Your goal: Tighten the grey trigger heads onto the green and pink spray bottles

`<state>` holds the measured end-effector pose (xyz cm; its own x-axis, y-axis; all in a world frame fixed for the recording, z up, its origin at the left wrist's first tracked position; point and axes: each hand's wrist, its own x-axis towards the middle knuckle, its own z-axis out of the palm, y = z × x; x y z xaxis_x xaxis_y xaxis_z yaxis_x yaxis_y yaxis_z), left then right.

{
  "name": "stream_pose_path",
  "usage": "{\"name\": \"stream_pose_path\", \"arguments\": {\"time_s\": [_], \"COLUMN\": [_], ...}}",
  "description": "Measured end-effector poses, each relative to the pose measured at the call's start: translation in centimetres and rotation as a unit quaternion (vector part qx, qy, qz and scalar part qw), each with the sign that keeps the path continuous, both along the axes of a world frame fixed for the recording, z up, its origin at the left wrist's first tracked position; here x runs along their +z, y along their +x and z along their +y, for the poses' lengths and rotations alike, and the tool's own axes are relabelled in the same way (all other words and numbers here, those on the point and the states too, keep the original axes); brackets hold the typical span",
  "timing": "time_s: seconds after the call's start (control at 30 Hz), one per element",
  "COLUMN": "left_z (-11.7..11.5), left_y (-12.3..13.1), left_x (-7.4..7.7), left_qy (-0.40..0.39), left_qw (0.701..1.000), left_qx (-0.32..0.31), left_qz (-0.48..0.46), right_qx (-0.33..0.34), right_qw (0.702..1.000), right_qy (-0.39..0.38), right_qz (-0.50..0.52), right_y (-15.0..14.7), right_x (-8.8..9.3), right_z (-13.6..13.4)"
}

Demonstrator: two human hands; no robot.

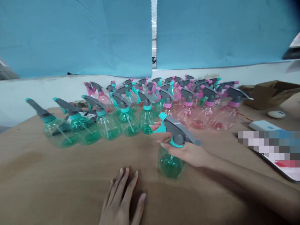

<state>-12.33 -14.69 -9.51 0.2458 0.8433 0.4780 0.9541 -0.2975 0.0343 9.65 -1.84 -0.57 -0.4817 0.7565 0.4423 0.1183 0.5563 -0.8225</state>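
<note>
My right hand (pixel 187 153) is wrapped round the neck of a green spray bottle (pixel 171 165) with a grey and turquoise trigger head. That bottle stands nearly upright, its nozzle pointing to the left; whether its base touches the table cannot be told. Flat at the front of the table lies my left hand (pixel 120 200), fingers stretched out and holding nothing. Beyond the hands runs a front row of spray bottles, green ones (pixel 109 126) on the left and pink ones (pixel 203 117) on the right. More bottles crowd behind them, partly hidden.
A brown wooden table (pixel 58 181) carries everything. On the right are an open cardboard box (pixel 264 93), a white computer mouse (pixel 276 114), a white box-like device (pixel 264 125) and a blurred-out flat screen (pixel 290 173). Blue curtains (pixel 77 37) hang behind.
</note>
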Motion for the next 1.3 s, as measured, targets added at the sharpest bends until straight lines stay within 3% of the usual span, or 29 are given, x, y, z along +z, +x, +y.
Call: {"name": "stream_pose_path", "arguments": {"time_s": [1.0, 1.17, 1.3], "left_z": [0.20, 0.12, -0.10], "left_y": [0.29, 0.25, -0.05], "left_x": [-0.58, -0.43, -0.47], "left_qy": [0.015, -0.007, -0.024], "left_qw": [0.999, 1.000, 0.999], "left_qx": [0.004, 0.011, 0.009], "left_qz": [0.034, 0.028, 0.024], "right_qx": [0.016, -0.005, 0.015], "right_qw": [1.000, 0.999, 1.000], "right_qy": [-0.012, -0.001, 0.009], "right_qz": [0.002, -0.031, 0.005], "right_y": [0.13, 0.25, 0.15], "right_x": [-0.17, -0.12, 0.00], "right_z": [-0.02, -0.01, -0.03]}}
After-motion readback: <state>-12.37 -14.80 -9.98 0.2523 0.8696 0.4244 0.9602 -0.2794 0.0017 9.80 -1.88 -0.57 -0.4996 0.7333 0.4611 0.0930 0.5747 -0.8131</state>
